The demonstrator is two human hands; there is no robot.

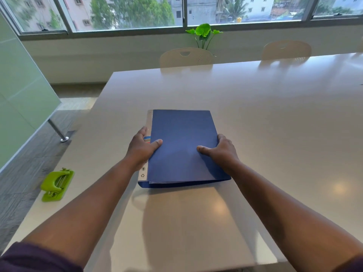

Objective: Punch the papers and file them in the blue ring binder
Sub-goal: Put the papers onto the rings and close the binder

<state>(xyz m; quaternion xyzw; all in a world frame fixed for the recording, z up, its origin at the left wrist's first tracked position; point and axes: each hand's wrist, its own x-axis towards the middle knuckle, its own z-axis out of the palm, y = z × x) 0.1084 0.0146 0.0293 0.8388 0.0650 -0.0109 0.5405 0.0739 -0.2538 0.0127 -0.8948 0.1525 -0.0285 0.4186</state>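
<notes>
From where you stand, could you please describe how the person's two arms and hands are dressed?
Both hands, the left hand and the right hand, are bare: no gloves, rings or watch show. The forearms are uncovered too. Dark purple fabric sleeves appear only at the bottom corners of the picture, pushed up near the elbows. No markings are visible on the fabric.

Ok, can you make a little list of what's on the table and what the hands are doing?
binder: blue ring binder, closed, lying flat on the white table
left hand: left hand gripping the binder's spine side, thumb on the cover
right hand: right hand gripping the opposite edge, thumb on the cover
hole punch: green hole punch, near the table's left edge, untouched
loose papers: none visible
</notes>
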